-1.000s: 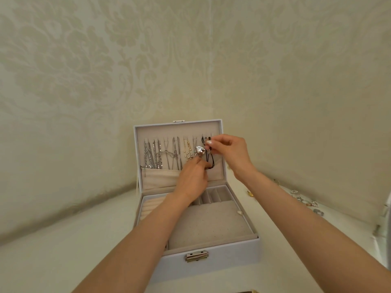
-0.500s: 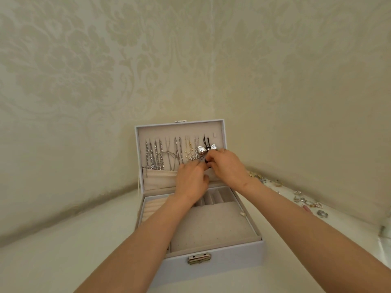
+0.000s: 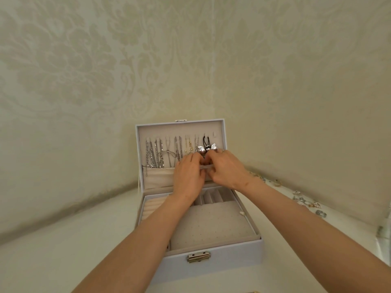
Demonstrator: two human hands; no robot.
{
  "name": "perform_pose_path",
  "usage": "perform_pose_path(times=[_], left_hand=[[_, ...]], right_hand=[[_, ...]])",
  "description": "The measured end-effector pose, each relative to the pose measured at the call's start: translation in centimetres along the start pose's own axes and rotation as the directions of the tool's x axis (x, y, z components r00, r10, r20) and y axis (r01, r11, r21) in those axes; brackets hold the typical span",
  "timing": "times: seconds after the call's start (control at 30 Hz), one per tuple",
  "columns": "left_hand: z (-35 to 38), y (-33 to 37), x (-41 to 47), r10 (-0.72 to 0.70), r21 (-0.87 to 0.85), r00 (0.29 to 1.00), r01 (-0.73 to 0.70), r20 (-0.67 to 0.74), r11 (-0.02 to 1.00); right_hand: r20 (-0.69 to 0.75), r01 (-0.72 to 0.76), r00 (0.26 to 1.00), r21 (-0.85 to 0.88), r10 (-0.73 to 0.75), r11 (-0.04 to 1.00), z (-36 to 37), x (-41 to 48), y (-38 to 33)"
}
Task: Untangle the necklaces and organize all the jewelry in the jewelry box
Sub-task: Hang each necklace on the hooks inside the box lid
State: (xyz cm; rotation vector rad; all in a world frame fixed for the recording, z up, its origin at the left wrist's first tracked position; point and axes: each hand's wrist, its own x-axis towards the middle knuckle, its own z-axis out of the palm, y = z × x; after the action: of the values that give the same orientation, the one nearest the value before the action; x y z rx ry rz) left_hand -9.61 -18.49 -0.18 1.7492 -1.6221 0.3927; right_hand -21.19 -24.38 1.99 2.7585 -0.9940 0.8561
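Note:
The white jewelry box (image 3: 222, 260) stands open, and several chain necklaces (image 3: 156, 153) hang in its raised lid (image 3: 179, 128). A black cord necklace (image 3: 206, 141) with a silver winged pendant (image 3: 205, 149) hangs at the right end of the row. My left hand (image 3: 187, 176) pinches the top edge of the lid's beige pocket (image 3: 158, 176) just under the pendant. My right hand (image 3: 227, 172) is curled beside it, closed round the cord's lower part, which its fingers hide.
Loose rings and earrings (image 3: 306, 203) lie scattered on the white table to the right of the box. A clear object (image 3: 384, 231) stands at the right edge. Patterned walls meet in a corner right behind the lid.
My right hand came down from the hook to the pocket edge. The pendant now hangs free above both hands, which have drawn together.

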Motion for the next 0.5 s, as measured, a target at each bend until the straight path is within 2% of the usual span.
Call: perform_pose_path(times=[0.17,0.33,0.5], left_hand=[[0.0,0.0,0.0,-0.001,-0.028,1.0,0.0,-0.029,1.0],[0.3,-0.1,0.0,0.05,0.089,0.998,-0.054,0.04,0.995],[0.4,-0.1,-0.1,0.097,0.121,0.992,-0.106,0.078,0.987]], right_hand=[[-0.139,0.028,0.99,0.031,-0.023,0.999,1.0,-0.7,0.2],[-0.272,-0.036,0.961,0.073,0.054,0.997,1.3,-1.1,0.3],[-0.259,-0.027,0.966,-0.026,0.02,0.999,1.6,-1.3,0.9]])
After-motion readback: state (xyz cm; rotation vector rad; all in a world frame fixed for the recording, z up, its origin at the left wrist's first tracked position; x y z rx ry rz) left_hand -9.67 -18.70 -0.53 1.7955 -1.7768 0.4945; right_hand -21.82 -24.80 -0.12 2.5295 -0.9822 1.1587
